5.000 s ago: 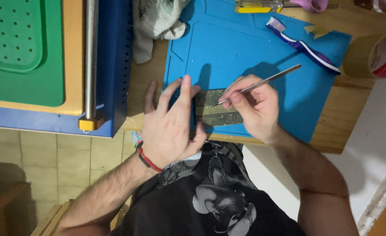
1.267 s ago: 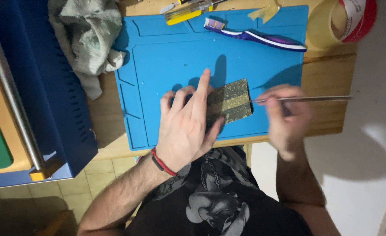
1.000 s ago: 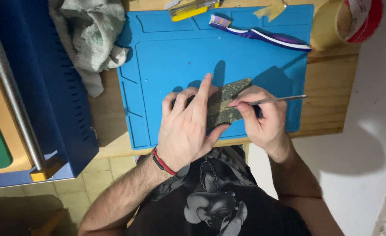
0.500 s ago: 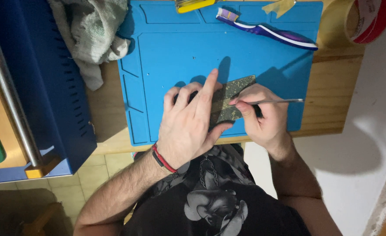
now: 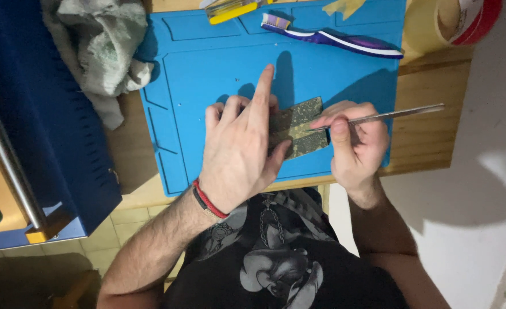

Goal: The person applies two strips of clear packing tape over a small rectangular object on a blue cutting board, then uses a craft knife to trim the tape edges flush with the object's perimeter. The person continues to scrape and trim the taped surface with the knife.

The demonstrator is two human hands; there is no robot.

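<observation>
A small greenish circuit board [image 5: 301, 129] lies on a blue work mat [image 5: 207, 68] over a wooden table. My left hand [image 5: 241, 149] presses flat on the board's left part, its index finger stretched up. My right hand [image 5: 353, 143] pinches a thin metal tool [image 5: 390, 115] like a pen. The tool's tip rests on the board near its middle, and its shaft points away to the right.
A purple and white toothbrush [image 5: 333, 37] and a yellow-handled tool [image 5: 230, 10] lie at the mat's far edge. A crumpled grey cloth [image 5: 101, 54] sits to the left beside a blue machine housing [image 5: 41, 114]. A tape roll [image 5: 453, 23] stands top right.
Since 1.3 s ago my right hand came back in from the right and set the tool's tip on the board. My left hand stayed pressed on the board.
</observation>
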